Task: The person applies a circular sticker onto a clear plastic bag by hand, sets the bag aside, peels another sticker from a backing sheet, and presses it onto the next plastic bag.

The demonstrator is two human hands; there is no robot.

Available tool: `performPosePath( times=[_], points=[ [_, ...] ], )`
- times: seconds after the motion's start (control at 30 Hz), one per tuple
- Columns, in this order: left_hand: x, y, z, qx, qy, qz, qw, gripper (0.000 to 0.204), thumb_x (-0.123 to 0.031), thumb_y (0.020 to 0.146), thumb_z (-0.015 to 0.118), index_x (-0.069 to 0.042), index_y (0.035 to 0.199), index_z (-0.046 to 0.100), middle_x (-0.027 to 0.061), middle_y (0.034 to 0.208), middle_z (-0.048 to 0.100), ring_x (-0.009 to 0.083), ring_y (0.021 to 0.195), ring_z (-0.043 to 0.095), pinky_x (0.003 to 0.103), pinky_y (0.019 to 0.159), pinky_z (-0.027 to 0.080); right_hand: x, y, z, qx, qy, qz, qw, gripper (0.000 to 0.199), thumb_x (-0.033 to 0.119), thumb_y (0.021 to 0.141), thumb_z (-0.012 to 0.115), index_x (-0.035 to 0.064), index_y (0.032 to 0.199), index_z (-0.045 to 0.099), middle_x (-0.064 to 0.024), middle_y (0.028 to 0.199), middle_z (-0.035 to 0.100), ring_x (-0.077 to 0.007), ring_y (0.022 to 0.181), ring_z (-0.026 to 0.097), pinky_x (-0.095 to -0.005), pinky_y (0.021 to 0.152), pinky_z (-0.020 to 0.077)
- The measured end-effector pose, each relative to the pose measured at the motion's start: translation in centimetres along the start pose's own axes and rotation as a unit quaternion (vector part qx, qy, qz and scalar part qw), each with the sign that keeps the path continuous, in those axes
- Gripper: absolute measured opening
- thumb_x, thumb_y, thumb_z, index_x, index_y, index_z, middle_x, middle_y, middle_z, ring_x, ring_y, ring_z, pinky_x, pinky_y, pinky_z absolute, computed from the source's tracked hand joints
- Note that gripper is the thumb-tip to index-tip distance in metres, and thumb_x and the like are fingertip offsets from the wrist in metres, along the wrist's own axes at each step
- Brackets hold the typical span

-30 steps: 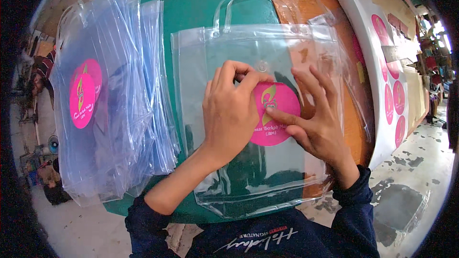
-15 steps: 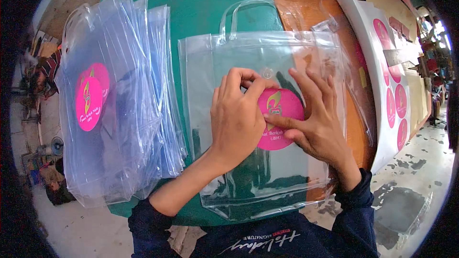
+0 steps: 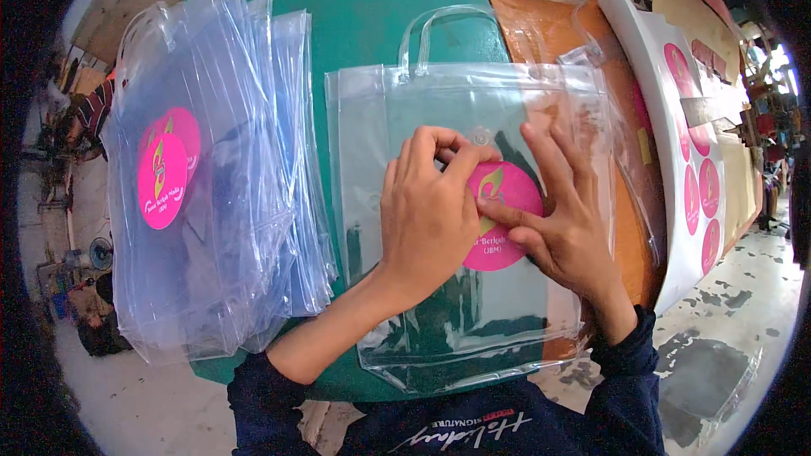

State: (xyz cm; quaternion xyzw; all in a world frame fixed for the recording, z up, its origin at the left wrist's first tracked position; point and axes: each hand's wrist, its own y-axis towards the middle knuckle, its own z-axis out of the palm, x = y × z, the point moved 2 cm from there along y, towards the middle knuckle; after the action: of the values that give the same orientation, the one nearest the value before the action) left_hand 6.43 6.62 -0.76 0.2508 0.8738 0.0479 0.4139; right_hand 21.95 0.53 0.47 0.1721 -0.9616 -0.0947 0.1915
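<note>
Two bare hands are working over a round pink sticker (image 3: 517,186), which is lying on the front of a clear plastic bag (image 3: 473,342), just below its round snap button (image 3: 481,137). The bag itself is resting flat on a green tabletop (image 3: 355,0), its handle (image 3: 405,49) pointing away from the person. The left hand (image 3: 429,215) is covering the sticker's left edge, thumb and index finger set narrow near the upper rim — whether they are pinching anything, I cannot tell. The right hand (image 3: 568,241) is gripping nothing: its fingers are standing wide apart, while the index finger is lying across the sticker's face and the thumb is sitting near its lower right edge.

As I judge it, the step in hand is settling and pressing down the sticker. Moving on is calling for light, even pressure outward from the middle — the loose film is likely to wrinkle or trap air otherwise. Beside it, on the left, a stack of clear bags (image 3: 228,194) is carrying similar stickers; a white sticker sheet (image 3: 646,55) is lying to the right.
</note>
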Motion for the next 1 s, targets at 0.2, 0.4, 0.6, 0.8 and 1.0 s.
performPosePath(
  times=[0.2,0.4,0.6,0.8,1.0],
  points=[
    [0.2,-0.2,0.4,0.002,0.000,-0.002,1.000,0.030,0.003,0.075,0.051,-0.011,0.098,0.065,0.0118,0.095,0.051,0.0298,0.090,0.053,0.039,0.080,0.042,-0.6,-0.3,0.4,-0.054,-0.082,0.146,0.984,0.027,0.030,0.089,0.051,0.0281,0.112,0.066,-0.0115,0.144,0.032,-0.0389,0.132,0.023,-0.0469,0.108,0.0179],
    [0.5,-0.1,0.4,-0.016,-0.005,-0.001,1.000,0.038,0.003,0.073,0.051,-0.007,0.110,0.056,0.0105,0.096,0.050,0.0269,0.090,0.052,0.040,0.078,0.040,0.1,-0.4,0.6,0.008,-0.046,0.003,0.999,0.035,0.050,0.085,0.047,0.0360,0.112,0.064,-0.0132,0.146,0.024,-0.0392,0.133,0.020,-0.0539,0.107,0.0147],
    [0.7,-0.2,0.1,-0.092,-0.120,-0.045,0.987,0.058,0.010,0.074,0.042,-0.002,0.131,0.035,0.0165,0.104,0.045,0.0302,0.093,0.049,0.040,0.085,0.040,0.4,-0.1,0.7,0.049,-0.110,0.077,0.990,0.059,0.065,0.077,0.047,0.0375,0.129,0.049,-0.0205,0.149,0.011,-0.0408,0.137,0.009,-0.0550,0.107,0.0112],
    [1.0,-0.4,-0.1,-0.135,-0.136,-0.061,0.980,0.062,0.011,0.074,0.041,0.002,0.134,0.026,0.0194,0.110,0.041,0.0293,0.098,0.046,0.038,0.091,0.037,0.2,0.2,0.7,0.086,-0.098,0.124,0.984,0.070,0.069,0.074,0.049,0.0357,0.136,0.040,-0.0244,0.149,0.003,-0.0435,0.138,0.001,-0.0627,0.103,0.0092],
    [1.1,-0.5,-0.3,-0.150,-0.150,-0.069,0.975,0.063,0.011,0.074,0.040,0.004,0.134,0.025,0.0196,0.111,0.041,0.0282,0.099,0.044,0.039,0.093,0.035,1.2,1.2,0.9,0.075,-0.071,0.031,0.994,0.052,0.059,0.080,0.051,0.0420,0.128,0.047,-0.0203,0.151,0.004,-0.0429,0.138,0.002,-0.0711,0.098,0.0076]
  ],
)
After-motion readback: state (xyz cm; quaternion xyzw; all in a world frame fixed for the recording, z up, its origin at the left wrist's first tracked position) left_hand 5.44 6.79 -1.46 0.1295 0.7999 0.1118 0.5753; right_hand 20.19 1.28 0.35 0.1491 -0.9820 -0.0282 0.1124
